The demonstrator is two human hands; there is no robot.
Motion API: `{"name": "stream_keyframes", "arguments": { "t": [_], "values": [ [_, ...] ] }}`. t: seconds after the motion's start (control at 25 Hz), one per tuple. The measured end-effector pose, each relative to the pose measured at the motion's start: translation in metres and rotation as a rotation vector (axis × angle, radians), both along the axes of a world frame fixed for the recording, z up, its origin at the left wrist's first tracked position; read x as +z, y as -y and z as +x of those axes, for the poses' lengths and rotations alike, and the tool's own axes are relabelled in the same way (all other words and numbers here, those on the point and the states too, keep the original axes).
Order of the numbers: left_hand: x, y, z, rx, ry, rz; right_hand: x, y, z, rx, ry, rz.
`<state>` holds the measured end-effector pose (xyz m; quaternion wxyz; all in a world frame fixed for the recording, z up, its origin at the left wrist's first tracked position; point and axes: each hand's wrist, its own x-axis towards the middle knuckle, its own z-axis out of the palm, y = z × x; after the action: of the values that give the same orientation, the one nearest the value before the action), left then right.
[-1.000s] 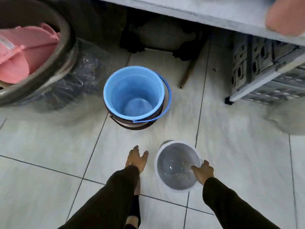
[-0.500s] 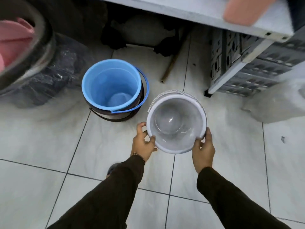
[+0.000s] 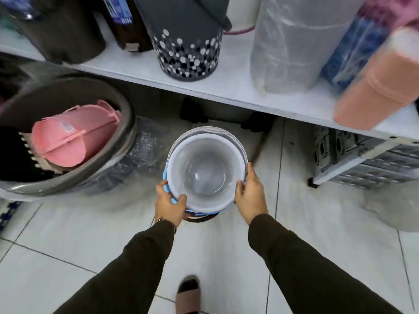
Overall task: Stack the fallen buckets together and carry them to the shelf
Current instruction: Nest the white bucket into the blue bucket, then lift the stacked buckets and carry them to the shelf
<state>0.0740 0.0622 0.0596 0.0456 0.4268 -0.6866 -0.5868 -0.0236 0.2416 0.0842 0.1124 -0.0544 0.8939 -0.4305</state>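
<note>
A white bucket [image 3: 206,171] sits nested inside the blue bucket [image 3: 167,188], whose rim shows only as a thin sliver at the left; a dark brown bucket [image 3: 199,217] peeks out beneath both. The stack stands upright on the tiled floor in front of the white shelf [image 3: 238,87]. My left hand [image 3: 170,203] grips the stack's rim at the lower left, thumb over the white edge. My right hand [image 3: 250,196] holds the rim on the right side.
A large grey tub [image 3: 74,180] holding a pink basket [image 3: 72,137] stands at the left. The shelf carries a dotted dark bin [image 3: 188,44], a plastic-wrapped roll [image 3: 292,41] and an orange container [image 3: 376,87]. A grey crate [image 3: 367,159] sits under the shelf at right.
The white bucket, held beside the blue one half a second ago, now sits inside it. Both hands stay on its rim. The view has tilted up, showing the shelf top.
</note>
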Motion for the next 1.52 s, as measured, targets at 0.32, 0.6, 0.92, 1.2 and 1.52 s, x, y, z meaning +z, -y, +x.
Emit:
{"name": "stream_keyframes", "arguments": {
  "t": [0.32,0.6,0.92,1.2,1.52],
  "values": [
    [-0.098,0.063,-0.022,-0.15,0.298,-0.047,-0.097,0.057,-0.012,0.037,0.181,0.452],
    [-0.148,0.083,-0.04,0.131,0.377,0.406,-0.147,0.038,-0.026,-0.167,0.645,0.142],
    [-0.147,0.062,-0.031,0.039,0.428,0.335,-0.148,0.05,-0.012,-0.235,0.526,0.115],
    [-0.068,0.043,-0.007,0.107,0.339,0.371,-0.081,0.029,0.02,-0.19,0.436,0.222],
    [0.121,0.035,0.04,0.19,0.234,0.394,0.118,0.017,0.057,-0.097,0.275,0.154]
  ]
}}
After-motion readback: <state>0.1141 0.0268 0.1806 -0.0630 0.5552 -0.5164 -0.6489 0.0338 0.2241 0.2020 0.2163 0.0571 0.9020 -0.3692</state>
